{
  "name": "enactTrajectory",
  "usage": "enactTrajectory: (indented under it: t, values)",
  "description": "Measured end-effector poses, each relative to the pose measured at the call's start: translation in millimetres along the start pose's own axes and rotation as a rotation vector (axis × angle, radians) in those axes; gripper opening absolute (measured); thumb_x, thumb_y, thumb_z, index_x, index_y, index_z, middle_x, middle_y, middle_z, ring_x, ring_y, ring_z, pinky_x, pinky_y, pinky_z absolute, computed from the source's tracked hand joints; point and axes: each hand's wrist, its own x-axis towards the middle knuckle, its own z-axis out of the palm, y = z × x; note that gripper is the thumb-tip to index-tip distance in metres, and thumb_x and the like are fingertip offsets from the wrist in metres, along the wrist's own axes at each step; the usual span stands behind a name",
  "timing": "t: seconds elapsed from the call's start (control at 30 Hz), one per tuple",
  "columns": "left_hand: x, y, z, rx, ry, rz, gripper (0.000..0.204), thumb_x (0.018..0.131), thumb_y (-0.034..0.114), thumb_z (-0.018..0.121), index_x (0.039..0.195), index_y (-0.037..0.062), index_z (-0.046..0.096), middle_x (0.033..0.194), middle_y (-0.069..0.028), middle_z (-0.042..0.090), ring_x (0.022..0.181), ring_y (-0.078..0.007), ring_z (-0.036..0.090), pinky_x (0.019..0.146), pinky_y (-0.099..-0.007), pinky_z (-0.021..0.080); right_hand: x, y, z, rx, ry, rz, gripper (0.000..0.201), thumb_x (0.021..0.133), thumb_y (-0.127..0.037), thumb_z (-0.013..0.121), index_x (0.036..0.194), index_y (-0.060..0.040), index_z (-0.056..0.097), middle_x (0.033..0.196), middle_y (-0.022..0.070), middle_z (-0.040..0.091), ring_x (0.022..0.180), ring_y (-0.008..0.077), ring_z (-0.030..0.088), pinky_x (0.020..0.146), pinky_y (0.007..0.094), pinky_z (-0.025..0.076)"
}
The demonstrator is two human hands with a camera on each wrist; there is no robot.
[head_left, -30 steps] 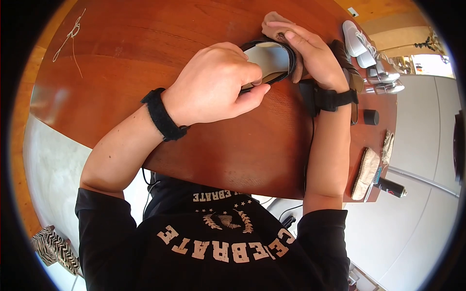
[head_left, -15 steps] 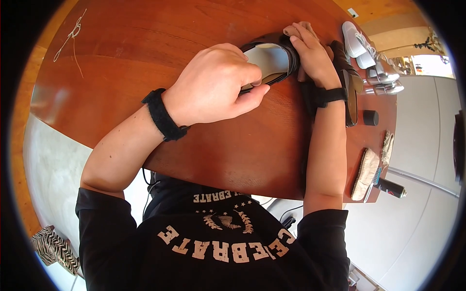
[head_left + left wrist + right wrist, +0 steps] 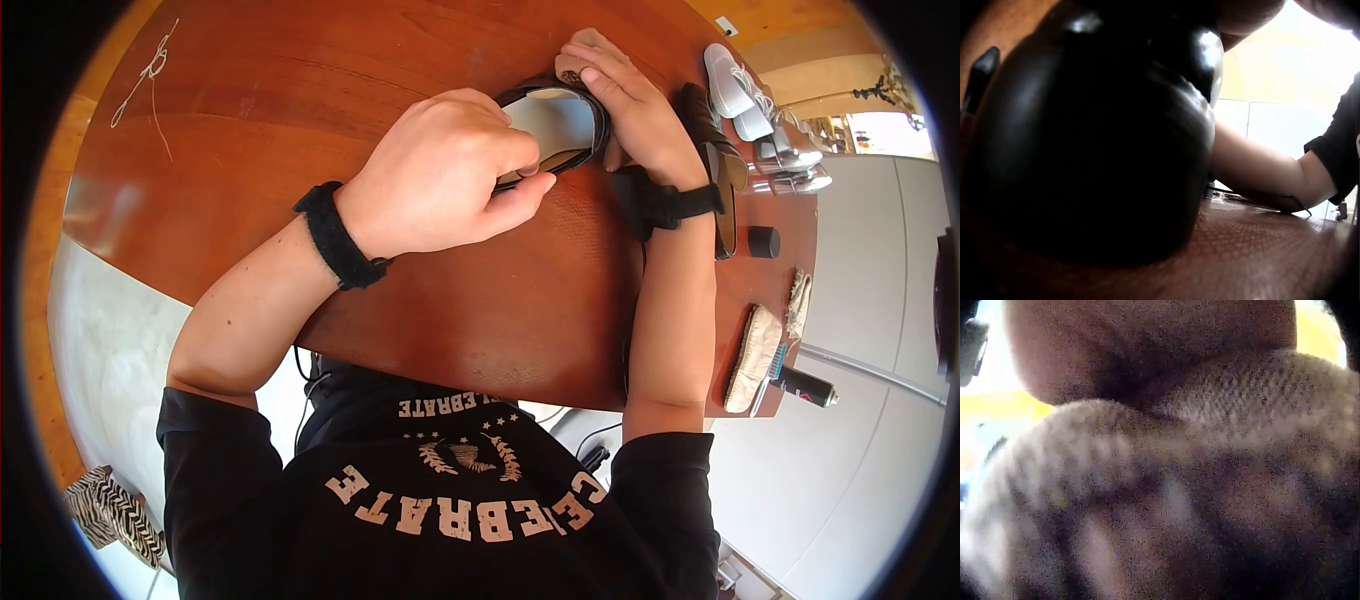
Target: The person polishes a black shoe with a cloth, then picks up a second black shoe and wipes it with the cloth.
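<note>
Shoe [image 3: 567,118] in left fingers [image 3: 515,153], cloth [image 3: 571,66] alongside

The surface [image 3: 480,310] is reddish-brown wood with a glossy varnished look and a finely textured patch. The black shoe [image 3: 1085,150] looks like smooth, polished leather, throwing bright highlights; its pale lining [image 3: 568,118] looks smooth. The tan cloth [image 3: 590,42] has a fine, matt knit. The left wrist strap [image 3: 338,236] is fuzzy black fabric, the shirt [image 3: 330,560] matt cloth. Silver shoes [image 3: 800,152] shine like metal; the beige pad [image 3: 753,360] looks fleecy
</note>
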Motion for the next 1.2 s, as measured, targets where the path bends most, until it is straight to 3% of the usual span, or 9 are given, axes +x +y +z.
enactTrajectory:
  t: [0.13, 0.2, 0.37, 0.47, 0.63, 0.7, 0.8, 1.03, 1.2]
  values:
    - [0.0, -0.4, 0.6, -0.004, 0.015, 0.009, 0.014, 0.081, 0.008, 0.072, 0.071, 0.0055, 0.064, 0.058, -0.009, 0.056, 0.057, -0.0299, 0.056, 0.083, -0.0411, 0.056, 7.8, 27.1, -7.3, -0.291, -0.034, -0.037, 0.034, 0.106, -0.02, 0.05, 0.131, -0.0009, 0.062, 0.146, 0.0072, 0.05, 0.126, 0.0161, 0.054, 0.092, 0.0249, 0.052]
    - [-0.6, -0.8, 1.3, -0.009, 0.022, 0.011, 0.014, 0.081, 0.008, 0.072, 0.071, 0.0056, 0.064, 0.058, -0.009, 0.055, 0.057, -0.03, 0.056, 0.083, -0.0412, 0.056, 5.7, 30.7, -12.0, -0.273, -0.05, 0.069, 0.033, 0.105, -0.019, 0.05, 0.13, -0.001, 0.063, 0.144, 0.0068, 0.05, 0.123, 0.0154, 0.056, 0.086, 0.0244, 0.053]
    - [-0.6, -0.6, 0.1, -0.003, 0.001, 0.003, 0.014, 0.081, 0.008, 0.072, 0.071, 0.0057, 0.064, 0.058, -0.0084, 0.055, 0.057, -0.0296, 0.056, 0.083, -0.0413, 0.056, 3.8, 30.5, -9.2, -0.445, -0.004, 0.013, 0.033, 0.105, -0.019, 0.049, 0.131, -0.0005, 0.061, 0.143, 0.0048, 0.05, 0.109, 0.0116, 0.06, 0.064, 0.0224, 0.053]
    - [-0.6, -0.5, -0.7, -0.007, -0.004, -0.003, 0.013, 0.082, 0.008, 0.072, 0.071, 0.0057, 0.064, 0.058, -0.0084, 0.056, 0.057, -0.0294, 0.056, 0.084, -0.0413, 0.056, 1.7, 18.6, -10.8, -0.321, -0.034, 0.162, 0.034, 0.106, -0.018, 0.049, 0.132, 0.0004, 0.06, 0.144, 0.0062, 0.053, 0.114, 0.0157, 0.06, 0.086, 0.0263, 0.052]
    - [-0.3, 0.4, -1.8, -0.002, -0.019, -0.009, 0.013, 0.082, 0.008, 0.072, 0.072, 0.0057, 0.065, 0.06, -0.0088, 0.058, 0.058, -0.0294, 0.057, 0.085, -0.0415, 0.056, -3.3, 18.0, -8.2, -0.174, 0.021, 0.12, 0.037, 0.106, -0.017, 0.05, 0.135, 0.0034, 0.06, 0.141, 0.0088, 0.058, 0.131, 0.0219, 0.055, 0.115, 0.0324, 0.035]
    - [-0.3, 0.5, -2.0, 0.001, -0.024, -0.015, 0.013, 0.082, 0.008, 0.071, 0.072, 0.0056, 0.065, 0.06, -0.0089, 0.059, 0.058, -0.0295, 0.057, 0.086, -0.0415, 0.056, 0.0, 8.4, -12.1, -0.07, -0.072, 0.088, 0.037, 0.103, -0.018, 0.052, 0.133, 0.003, 0.061, 0.137, 0.008, 0.06, 0.101, 0.0202, 0.066, 0.086, 0.0317, 0.05]
    - [0.0, 1.0, -2.1, 0.001, -0.021, -0.013, 0.013, 0.082, 0.008, 0.071, 0.072, 0.0052, 0.065, 0.06, -0.0092, 0.059, 0.058, -0.0299, 0.057, 0.086, -0.0415, 0.056, -3.7, -4.9, -3.4, 0.007, -0.081, 0.056, 0.036, 0.102, -0.02, 0.053, 0.13, -0.0008, 0.065, 0.14, 0.0053, 0.061, 0.068, 0.0164, 0.068, 0.058, 0.0289, 0.054]
    - [-0.3, 0.0, -0.9, 0.002, -0.011, -0.004, 0.014, 0.082, 0.008, 0.072, 0.071, 0.005, 0.065, 0.059, -0.0095, 0.057, 0.058, -0.0305, 0.056, 0.084, -0.0408, 0.056, -6.7, -30.3, -6.2, 0.1, -0.104, 0.267, 0.033, 0.103, -0.023, 0.055, 0.128, -0.007, 0.069, 0.143, 0.0007, 0.061, 0.056, 0.0148, 0.066, 0.051, 0.0261, 0.052]
    - [-0.2, -0.1, -0.6, 0.001, -0.007, 0.001, 0.014, 0.082, 0.007, 0.072, 0.071, 0.005, 0.064, 0.059, -0.0095, 0.056, 0.057, -0.0305, 0.056, 0.082, -0.0406, 0.056, -5.4, -8.8, 0.7, 0.067, -0.037, 0.093, 0.037, 0.104, -0.025, 0.055, 0.131, -0.0017, 0.064, 0.131, -0.0005, 0.064, 0.055, 0.0133, 0.064, 0.048, 0.0249, 0.05]
